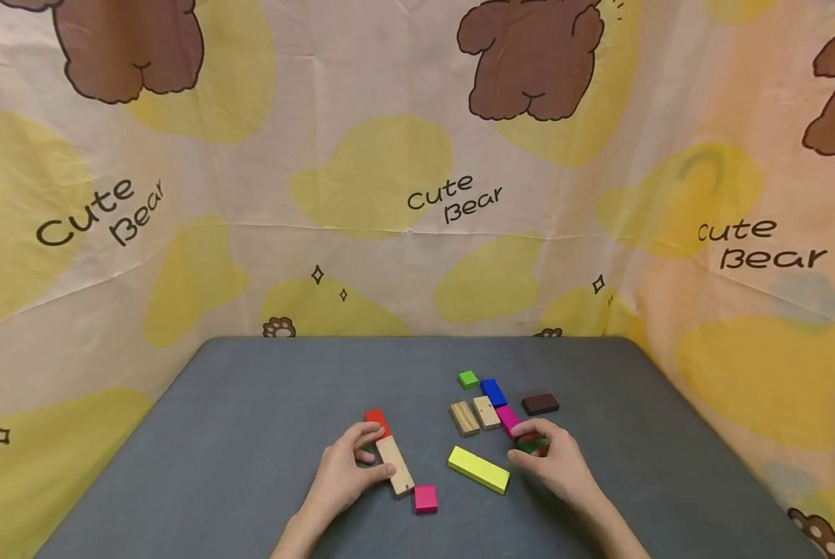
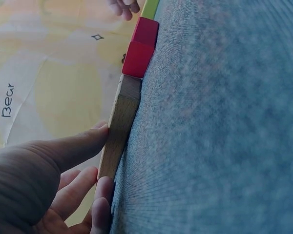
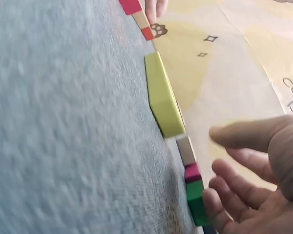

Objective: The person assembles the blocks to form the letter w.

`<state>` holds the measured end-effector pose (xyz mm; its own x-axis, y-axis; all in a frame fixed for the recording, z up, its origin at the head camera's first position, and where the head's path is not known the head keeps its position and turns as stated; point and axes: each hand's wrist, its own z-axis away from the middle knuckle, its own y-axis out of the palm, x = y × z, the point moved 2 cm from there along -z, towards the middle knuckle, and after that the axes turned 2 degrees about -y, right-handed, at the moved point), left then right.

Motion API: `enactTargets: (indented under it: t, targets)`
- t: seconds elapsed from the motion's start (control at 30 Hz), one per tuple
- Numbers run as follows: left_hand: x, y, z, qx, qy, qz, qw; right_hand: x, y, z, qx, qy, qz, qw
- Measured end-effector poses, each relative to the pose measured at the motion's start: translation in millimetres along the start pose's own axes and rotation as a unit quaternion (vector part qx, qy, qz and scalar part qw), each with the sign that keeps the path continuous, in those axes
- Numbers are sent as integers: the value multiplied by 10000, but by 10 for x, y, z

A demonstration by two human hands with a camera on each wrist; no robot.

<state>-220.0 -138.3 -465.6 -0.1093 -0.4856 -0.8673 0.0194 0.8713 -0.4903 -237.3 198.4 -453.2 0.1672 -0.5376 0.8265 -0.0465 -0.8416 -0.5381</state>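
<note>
My left hand (image 1: 347, 473) rests against two blocks laid end to end: a red block (image 1: 377, 421) at its fingertips and a plain wooden block (image 1: 394, 466) under its thumb. In the left wrist view, the thumb touches the upper edge of the wooden block (image 2: 118, 131). A pink square block (image 1: 426, 499) lies at the near end of that row. My right hand (image 1: 557, 462) is over a dark green block (image 1: 532, 446), partly hidden by the fingers. In the right wrist view, a fingertip is at the green block (image 3: 196, 202), with the thumb apart from it.
A long yellow block (image 1: 478, 470) lies between the hands. Beyond it are two wooden blocks (image 1: 464, 418), a magenta block (image 1: 507, 420), a blue block (image 1: 493, 392) and a light green block (image 1: 468, 380). A dark brown block (image 1: 540, 404) lies farther right on the grey tabletop (image 1: 249, 435).
</note>
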Motion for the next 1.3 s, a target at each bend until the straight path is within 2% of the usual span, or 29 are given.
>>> enactTargets:
  t: [0.13, 0.33, 0.87, 1.3]
  targets:
    - [0, 1, -5, -23, 7, -19, 10000, -55, -58, -20, -312, 130, 246, 9991]
    - [1, 12, -11, 14, -10, -14, 10000, -114, -98, -22, -409, 259, 309, 9983]
    - [8, 18, -10, 7, -69, -13, 10000, -122, 10, -126, 106, 389, 423, 9983]
    - [3, 7, -14, 53, -52, 106, 9999, -140, 61, -415, 176, 15, 415, 9990]
